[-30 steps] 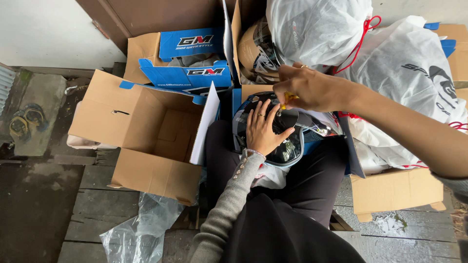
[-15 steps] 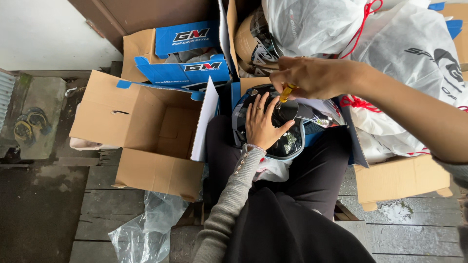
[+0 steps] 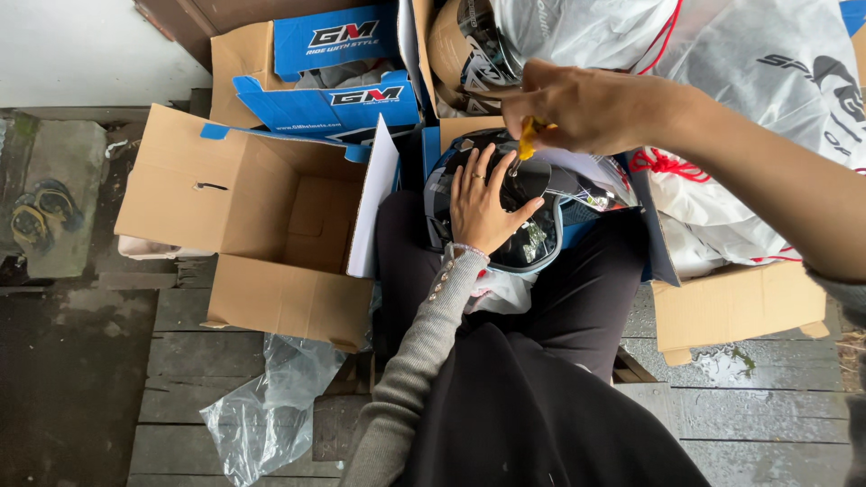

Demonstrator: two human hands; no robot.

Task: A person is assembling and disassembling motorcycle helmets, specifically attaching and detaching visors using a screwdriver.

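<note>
Head cam, looking down at lap. Left hand (image 3: 481, 206) lies flat w/ fingers spread on the dark visor of a helmet (image 3: 532, 243), which rests on the person's lap betw. the boxes. Right hand (image 3: 586, 108) is above it, fingers closed round a yellow-handled screwdriver (image 3: 526, 140), shaft pointing down at helmet's top edge near the left fingertips; can't tell if tip touches. Left of the lap: open brown box (image 3: 262, 225), flaps out. Behind it, blue-and-brown box (image 3: 334, 81). White bag (image 3: 758, 81) w/ red cord sits right of helmet. Clear plastic wrap (image 3: 271, 397) lies on wet plank floor (image 3: 180, 361).
</note>
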